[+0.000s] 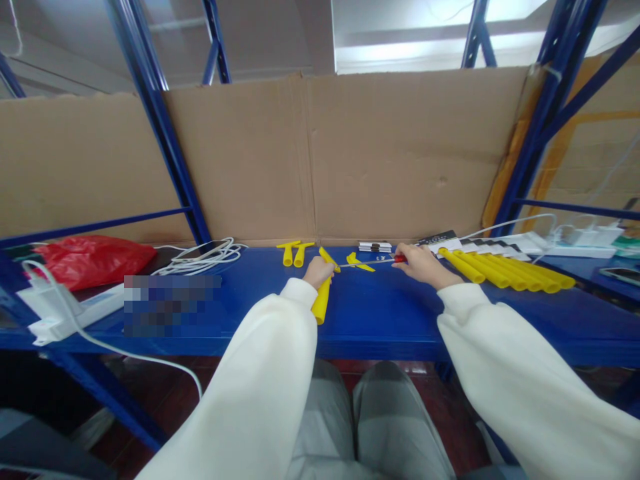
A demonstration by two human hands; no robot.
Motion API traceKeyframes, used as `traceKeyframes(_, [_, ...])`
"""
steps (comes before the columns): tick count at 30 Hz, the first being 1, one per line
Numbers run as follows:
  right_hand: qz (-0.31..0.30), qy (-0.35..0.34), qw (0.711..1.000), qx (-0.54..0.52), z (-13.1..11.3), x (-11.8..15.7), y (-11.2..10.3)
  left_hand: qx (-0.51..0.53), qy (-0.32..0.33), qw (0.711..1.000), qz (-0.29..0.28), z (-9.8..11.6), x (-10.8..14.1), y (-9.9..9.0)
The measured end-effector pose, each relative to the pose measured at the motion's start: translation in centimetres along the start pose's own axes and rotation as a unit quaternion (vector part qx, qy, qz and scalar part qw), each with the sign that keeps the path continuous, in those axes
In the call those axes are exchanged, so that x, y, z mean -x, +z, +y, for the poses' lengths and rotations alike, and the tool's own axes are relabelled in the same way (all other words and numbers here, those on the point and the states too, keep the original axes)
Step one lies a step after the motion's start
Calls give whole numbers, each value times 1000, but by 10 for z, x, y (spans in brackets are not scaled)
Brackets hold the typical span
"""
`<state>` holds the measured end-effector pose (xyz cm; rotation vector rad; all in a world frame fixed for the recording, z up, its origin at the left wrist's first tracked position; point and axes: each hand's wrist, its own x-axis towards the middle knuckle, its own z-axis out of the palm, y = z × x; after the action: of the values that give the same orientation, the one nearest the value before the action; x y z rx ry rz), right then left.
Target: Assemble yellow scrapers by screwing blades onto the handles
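Observation:
My left hand (319, 271) is closed around a yellow T-shaped handle (321, 308), whose thick round grip points down toward the table's front edge. In my right hand (423, 265) is a screwdriver (370, 263) with a red handle, held level. Its thin metal shaft runs left to the crosspiece of the yellow handle; fingers hide whether the tip sits in a screw. A flat yellow winged piece (361, 265) lies just behind the shaft. Left of my left hand, two assembled yellow T-shaped handles (300, 255) lie side by side.
Several yellow tubes (495, 272) line up at right beside black-and-white cards (443, 238). Small black-and-white packs (375, 247) lie against the cardboard wall (400, 153). A red plastic bag (95, 260), coiled white cable (210, 257) and power strip (95, 308) occupy the left.

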<state>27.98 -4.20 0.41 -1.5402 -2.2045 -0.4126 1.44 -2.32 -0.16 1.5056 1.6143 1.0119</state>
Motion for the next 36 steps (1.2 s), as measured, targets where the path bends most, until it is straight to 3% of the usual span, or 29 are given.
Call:
traceKeyframes(8, [32, -39, 998, 40, -7, 2, -7, -50, 17, 999, 12, -1, -1, -1])
traceKeyframes(17, [-51, -25, 998, 26, -16, 7, -12, -143, 50, 988, 38, 0, -2, -7])
traceKeyframes(24, [-84, -15, 994, 69, -25, 8, -18, -226, 44, 973, 17, 5, 1, -9])
traceKeyframes(36, [-80, -24, 995, 57, -15, 8, -12, -225, 38, 974, 14, 1, -3, -10])
